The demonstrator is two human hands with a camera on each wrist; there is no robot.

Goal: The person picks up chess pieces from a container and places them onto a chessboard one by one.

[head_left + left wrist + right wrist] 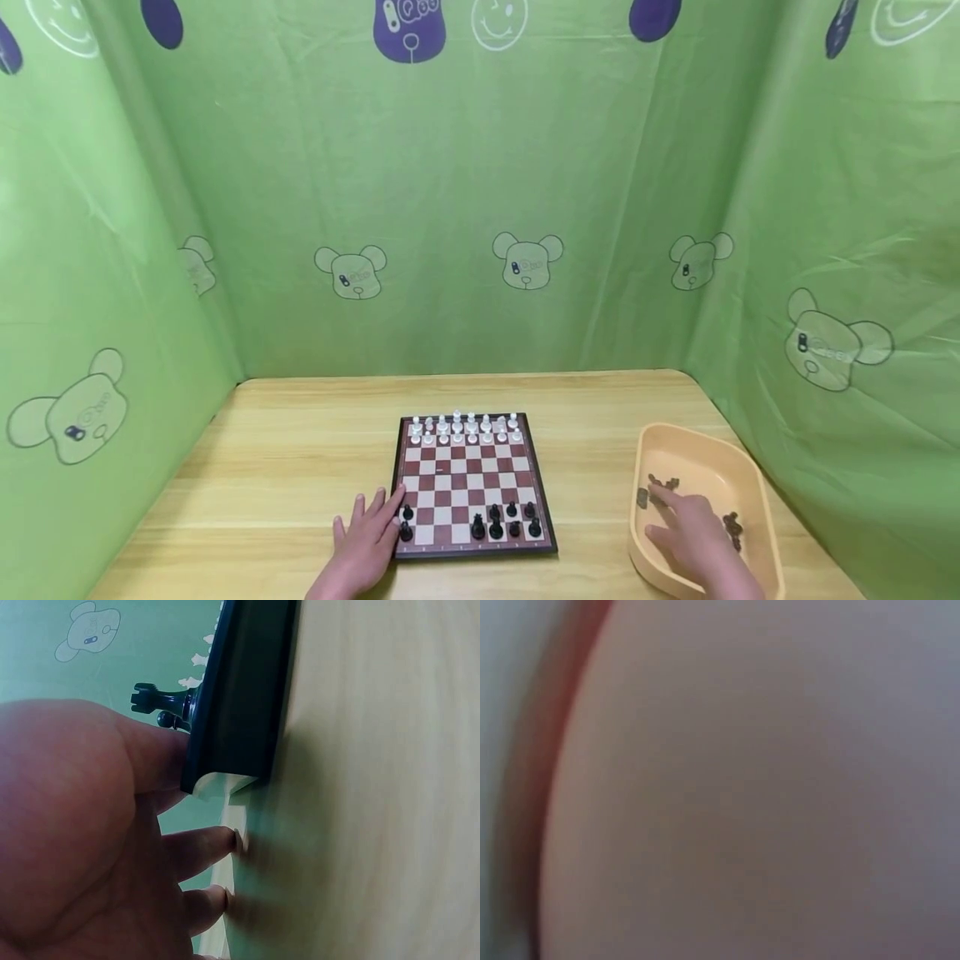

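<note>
My left hand (pixel 362 542) rests against the near left edge of a red-and-white chessboard (pixel 465 471), fingers spread and fairly straight. Its thumb lies by the board's dark corner (pixel 240 690) in the left wrist view, close to a black rook (pixel 161 700). White chess pieces (pixel 457 425) stand in two rows at the far side. Black pieces, among them a black king (pixel 477 527), stand on the near side, with a gap in their rows. Inside an orange tray (pixel 757 508), my right hand (pixel 693 529) reaches down with its index finger extended, near dark pieces (pixel 664 482).
More dark pieces (pixel 733 529) lie at the tray's right side, and a small grey-brown patch (pixel 642 498) shows on its left wall. A wooden table (pixel 285 450) carries everything, and green printed curtains (pixel 465 183) enclose it. A blurred pale surface fills the right wrist view.
</note>
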